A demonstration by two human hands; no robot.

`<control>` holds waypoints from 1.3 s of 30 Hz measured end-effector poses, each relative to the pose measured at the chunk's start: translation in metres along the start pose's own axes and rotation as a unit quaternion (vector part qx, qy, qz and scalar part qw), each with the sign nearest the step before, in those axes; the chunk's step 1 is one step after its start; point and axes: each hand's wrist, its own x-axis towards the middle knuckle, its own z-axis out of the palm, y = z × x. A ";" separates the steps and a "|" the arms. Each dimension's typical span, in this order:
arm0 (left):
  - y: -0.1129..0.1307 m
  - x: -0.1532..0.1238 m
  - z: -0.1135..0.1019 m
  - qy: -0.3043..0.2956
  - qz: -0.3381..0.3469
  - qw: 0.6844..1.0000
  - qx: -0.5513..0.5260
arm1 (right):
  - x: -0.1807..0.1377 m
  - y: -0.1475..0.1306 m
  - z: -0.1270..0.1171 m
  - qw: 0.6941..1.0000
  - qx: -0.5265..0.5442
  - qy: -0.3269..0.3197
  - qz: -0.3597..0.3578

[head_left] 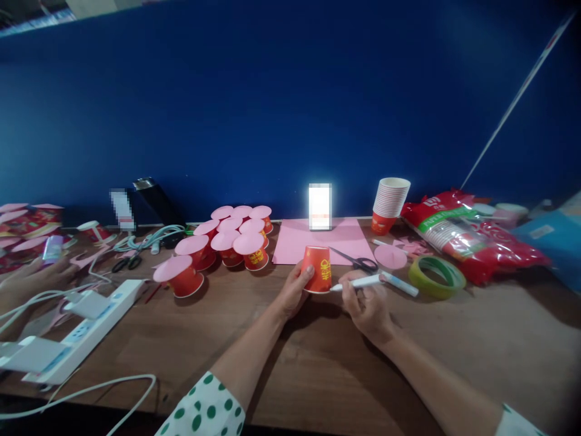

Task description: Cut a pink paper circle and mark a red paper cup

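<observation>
A red paper cup [321,272] with yellow lettering is upside down in my left hand [293,293], the thumb pressed on its side. My right hand [371,307] is closed round a white marker [362,283]. The marker points left, its tip close to the cup's wide lower rim; whether they touch I cannot tell. Just behind the hands are black-handled scissors [364,264], their blades on a pink paper sheet [290,242]. A pink paper disc [390,257] and a white-and-blue tube [402,284] lie right of the cup.
Several red cups topped with pink discs [249,243] stand left. Right are stacked cups [391,200], green tape [438,277] and a red bag of cups [458,233]. A lit phone [320,207] stands behind. A power strip [86,333] and another person's hand [36,278] are far left.
</observation>
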 end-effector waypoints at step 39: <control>-0.004 0.001 -0.004 0.019 0.000 0.999 0.039 | 0.000 0.002 0.003 1.000 -0.005 -0.011 0.000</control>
